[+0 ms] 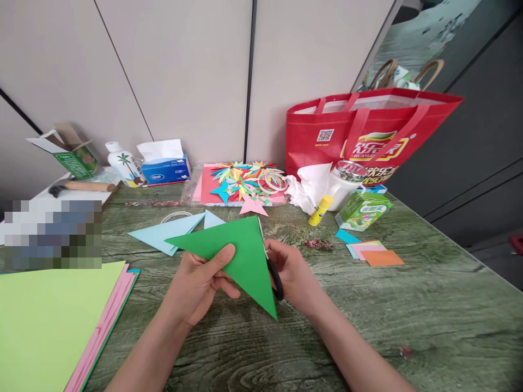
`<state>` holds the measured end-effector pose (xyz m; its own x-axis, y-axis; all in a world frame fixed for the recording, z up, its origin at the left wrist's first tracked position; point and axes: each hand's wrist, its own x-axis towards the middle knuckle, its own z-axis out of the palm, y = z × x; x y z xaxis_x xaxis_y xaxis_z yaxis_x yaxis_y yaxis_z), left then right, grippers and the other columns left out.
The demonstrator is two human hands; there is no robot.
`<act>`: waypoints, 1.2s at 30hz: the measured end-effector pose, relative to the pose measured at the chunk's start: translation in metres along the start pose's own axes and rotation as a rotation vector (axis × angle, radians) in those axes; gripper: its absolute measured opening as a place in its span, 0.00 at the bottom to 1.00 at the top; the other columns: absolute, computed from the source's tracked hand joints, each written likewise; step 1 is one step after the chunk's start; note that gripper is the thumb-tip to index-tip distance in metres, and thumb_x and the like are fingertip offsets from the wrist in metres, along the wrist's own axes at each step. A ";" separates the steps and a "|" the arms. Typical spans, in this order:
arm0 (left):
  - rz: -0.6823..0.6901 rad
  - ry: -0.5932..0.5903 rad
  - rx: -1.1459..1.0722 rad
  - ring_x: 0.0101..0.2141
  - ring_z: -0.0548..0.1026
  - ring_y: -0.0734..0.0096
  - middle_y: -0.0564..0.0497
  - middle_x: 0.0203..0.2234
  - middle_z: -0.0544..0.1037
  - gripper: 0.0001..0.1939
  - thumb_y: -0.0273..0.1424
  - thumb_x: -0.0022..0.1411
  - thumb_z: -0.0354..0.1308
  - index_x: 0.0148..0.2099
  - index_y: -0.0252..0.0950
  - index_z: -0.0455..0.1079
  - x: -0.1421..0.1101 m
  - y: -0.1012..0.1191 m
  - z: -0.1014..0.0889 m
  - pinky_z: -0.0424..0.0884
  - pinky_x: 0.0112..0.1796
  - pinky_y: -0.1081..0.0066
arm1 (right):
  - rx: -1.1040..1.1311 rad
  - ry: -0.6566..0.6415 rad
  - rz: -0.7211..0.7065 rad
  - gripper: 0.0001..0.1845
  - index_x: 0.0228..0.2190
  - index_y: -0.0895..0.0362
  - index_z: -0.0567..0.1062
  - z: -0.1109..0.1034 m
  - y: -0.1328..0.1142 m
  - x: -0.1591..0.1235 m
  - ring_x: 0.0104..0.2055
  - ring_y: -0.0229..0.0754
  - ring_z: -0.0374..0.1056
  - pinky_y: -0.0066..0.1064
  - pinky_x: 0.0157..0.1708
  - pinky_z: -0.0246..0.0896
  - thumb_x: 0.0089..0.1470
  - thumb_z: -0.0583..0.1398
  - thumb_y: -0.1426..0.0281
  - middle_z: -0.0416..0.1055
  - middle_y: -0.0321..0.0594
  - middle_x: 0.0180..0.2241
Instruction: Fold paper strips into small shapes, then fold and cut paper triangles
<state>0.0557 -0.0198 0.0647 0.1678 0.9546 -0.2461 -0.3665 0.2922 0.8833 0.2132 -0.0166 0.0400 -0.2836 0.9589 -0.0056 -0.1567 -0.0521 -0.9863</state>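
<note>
My left hand (204, 283) grips a folded green paper triangle (241, 256), thumb on top and fingers beneath. In my right hand (292, 272) is a pair of scissors (278, 280) with black handles, at the paper's right edge. The green paper hides most of the blades. Behind the triangle, folded light blue paper (163, 234) lies on the table beside a roll of tape (175, 216).
A stack of coloured paper (53, 321) lies at left. Along the back stand a tissue box (165, 170), folded paper stars (241, 179), a glue stick (321, 210), a green drink carton (362, 211) and a red bag (314, 147). Small paper pieces (384, 258) lie at right.
</note>
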 end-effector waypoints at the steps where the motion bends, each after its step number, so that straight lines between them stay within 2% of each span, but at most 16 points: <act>1: 0.001 0.002 0.000 0.09 0.69 0.74 0.52 0.13 0.76 0.11 0.30 0.44 0.67 0.31 0.30 0.73 0.000 0.000 0.000 0.69 0.11 0.79 | 0.002 0.007 0.009 0.17 0.24 0.58 0.69 0.000 0.000 0.000 0.23 0.34 0.58 0.25 0.24 0.55 0.33 0.69 0.66 0.61 0.29 0.17; 6: 0.001 -0.001 0.008 0.09 0.70 0.74 0.51 0.13 0.76 0.10 0.30 0.44 0.67 0.27 0.29 0.72 -0.001 0.001 0.001 0.69 0.11 0.80 | 0.010 0.020 0.023 0.17 0.22 0.57 0.65 0.001 0.000 0.000 0.20 0.32 0.55 0.24 0.22 0.53 0.34 0.68 0.64 0.57 0.27 0.14; 10: 0.000 0.007 0.008 0.09 0.70 0.74 0.51 0.14 0.76 0.10 0.31 0.43 0.67 0.29 0.30 0.73 -0.001 0.001 0.001 0.68 0.11 0.80 | 0.010 0.015 0.018 0.17 0.22 0.57 0.65 0.001 0.002 0.000 0.20 0.33 0.55 0.24 0.20 0.52 0.36 0.66 0.62 0.56 0.27 0.12; 19: -0.002 -0.003 0.003 0.09 0.70 0.74 0.50 0.13 0.76 0.10 0.31 0.43 0.67 0.27 0.30 0.73 0.001 0.001 0.001 0.68 0.10 0.80 | 0.039 0.067 0.055 0.18 0.20 0.57 0.66 0.003 0.000 0.000 0.16 0.30 0.52 0.22 0.17 0.53 0.32 0.68 0.63 0.56 0.27 0.12; 26: 0.001 0.011 0.011 0.09 0.69 0.74 0.52 0.11 0.74 0.10 0.31 0.43 0.67 0.28 0.30 0.73 0.000 0.001 0.002 0.68 0.11 0.80 | 0.013 0.125 0.044 0.17 0.19 0.57 0.66 0.006 0.001 0.000 0.14 0.30 0.55 0.21 0.12 0.50 0.33 0.67 0.62 0.59 0.28 0.11; 30: -0.004 -0.008 0.020 0.09 0.69 0.74 0.51 0.11 0.74 0.09 0.31 0.43 0.67 0.24 0.31 0.71 0.000 0.002 0.001 0.68 0.11 0.80 | 0.013 0.155 0.044 0.17 0.19 0.57 0.65 0.007 0.001 0.000 0.13 0.30 0.56 0.21 0.11 0.50 0.33 0.67 0.63 0.59 0.27 0.10; 33: 0.000 -0.035 0.022 0.10 0.70 0.74 0.50 0.12 0.75 0.09 0.31 0.44 0.66 0.22 0.31 0.71 0.000 0.002 0.000 0.68 0.11 0.80 | -0.009 0.233 0.024 0.15 0.19 0.57 0.65 0.007 -0.002 0.000 0.12 0.30 0.54 0.21 0.11 0.48 0.36 0.66 0.63 0.58 0.27 0.10; 36: 0.024 -0.033 0.014 0.11 0.71 0.74 0.52 0.12 0.75 0.08 0.31 0.44 0.66 0.24 0.31 0.73 -0.001 0.003 0.000 0.68 0.11 0.80 | -0.048 0.460 -0.155 0.12 0.22 0.56 0.66 0.008 -0.007 -0.002 0.13 0.31 0.58 0.22 0.13 0.53 0.42 0.64 0.64 0.62 0.28 0.12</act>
<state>0.0545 -0.0199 0.0676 0.1894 0.9589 -0.2112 -0.3583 0.2678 0.8944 0.2075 -0.0204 0.0483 0.1884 0.9788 0.0800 -0.1168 0.1032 -0.9878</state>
